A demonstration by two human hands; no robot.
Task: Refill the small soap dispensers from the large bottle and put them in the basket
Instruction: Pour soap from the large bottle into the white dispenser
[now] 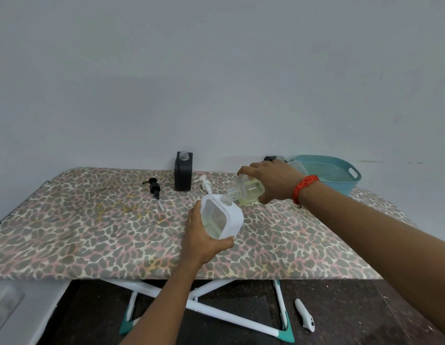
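My left hand [204, 239] grips a white square soap dispenser [222, 216] with a clear window, tilted, its neck open at the top. My right hand [272, 181] holds a clear large bottle [249, 190] of pale yellow liquid tipped down, its mouth touching the dispenser's neck. A black dispenser [183, 175] stands open at the back of the table. A black pump [154, 190] and a white pump [206, 185] lie on the cloth. The teal basket [341, 175] sits at the back right, with another black dispenser [276, 158] partly hidden behind my right hand.
The table [92, 232] wears a leopard-print cloth and backs onto a plain wall. Its white crossed legs with teal feet [286, 337] show below the front edge. A white pen-like object [305, 316] lies on the dark floor at the right.
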